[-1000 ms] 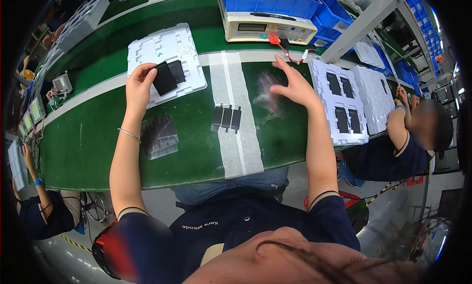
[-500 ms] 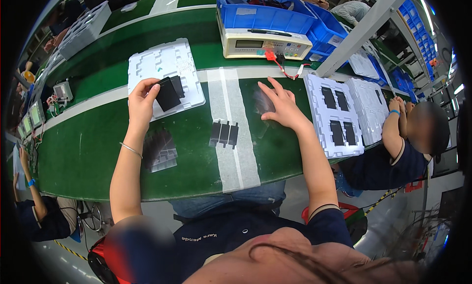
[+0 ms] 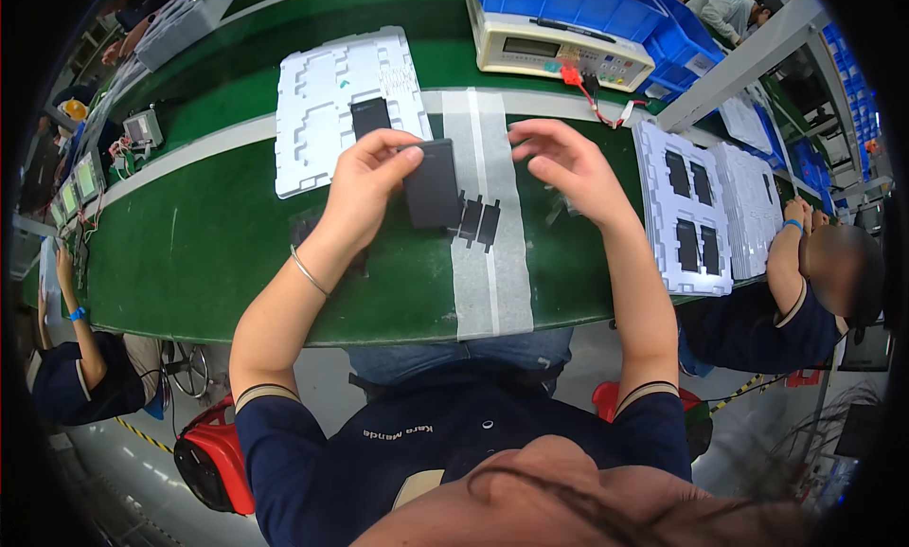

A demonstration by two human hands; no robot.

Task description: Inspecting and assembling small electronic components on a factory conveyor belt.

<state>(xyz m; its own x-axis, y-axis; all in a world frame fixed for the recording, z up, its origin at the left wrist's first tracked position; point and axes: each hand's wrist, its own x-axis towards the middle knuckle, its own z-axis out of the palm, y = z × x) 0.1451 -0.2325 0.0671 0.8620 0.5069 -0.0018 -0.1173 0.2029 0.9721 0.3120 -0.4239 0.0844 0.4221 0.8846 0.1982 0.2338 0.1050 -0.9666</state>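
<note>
Between the thumb and fingers of my left hand, a flat black rectangular piece stands tilted up over the bench. Its lower edge reaches beside several thin black tabbed strips, which lie on a white tape band. My right hand is raised right of the tape, fingers curved and apart, with nothing visible in it. Below it are bits of clear film. Another black piece rests on the white moulded tray beyond my left hand. Dark shiny film sheets are partly hidden behind my left wrist.
A bench meter with red and black leads stands at the back, blue bins above it. At right are white trays holding black pieces, beside a grey post. Co-workers sit at both sides of the green bench.
My left hand has moved right from the tray with a black piece, leaving another piece there. My right hand has lifted from the clear film, its fingers more curled. The view has shifted.
</note>
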